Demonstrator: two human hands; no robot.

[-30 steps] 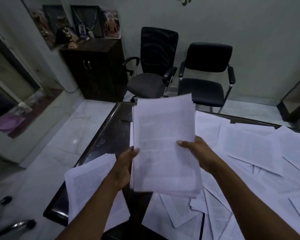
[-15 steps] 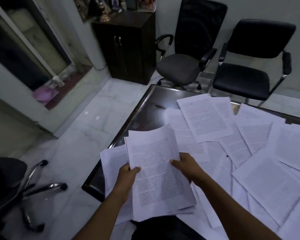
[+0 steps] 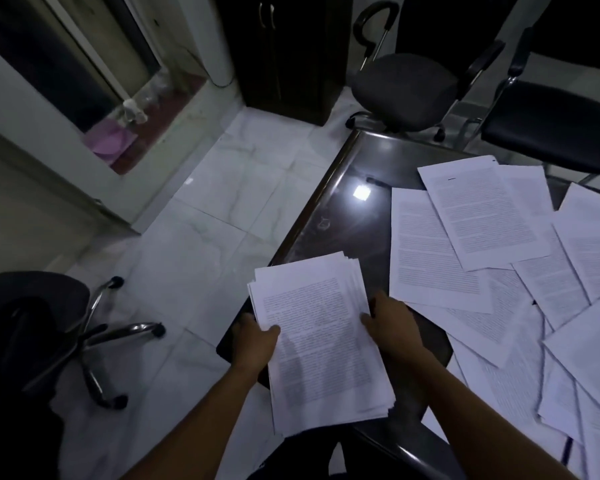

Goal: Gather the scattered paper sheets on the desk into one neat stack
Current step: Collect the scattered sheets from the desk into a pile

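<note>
Over the last second the stack (image 3: 321, 344) has come down from chest height, where it stood nearly upright in front of the chairs, to lie low and almost flat over the near left corner of the counter (image 3: 340, 216); whether its underside already touches the surface cannot be told. The loose sheets that lay at that corner a moment ago are gone from view, so they have probably been swept into the bundle, which means the left end of the counter is now done. The left hand (image 3: 253, 344) is closed on the stack's left edge, thumb on top and fingers underneath, and the right hand (image 3: 390, 323) is closed on the right edge the same way. The stack is thick, printed with dense text, and not yet square: its far and right edges fan out in small steps, and the near corners are splayed. It needs tapping or squaring before it counts as neat. To the right, the scattered sheets (image 3: 482, 216) overlap at all angles across the counter, well apart from the stack, so much of the gathering is left.
</note>
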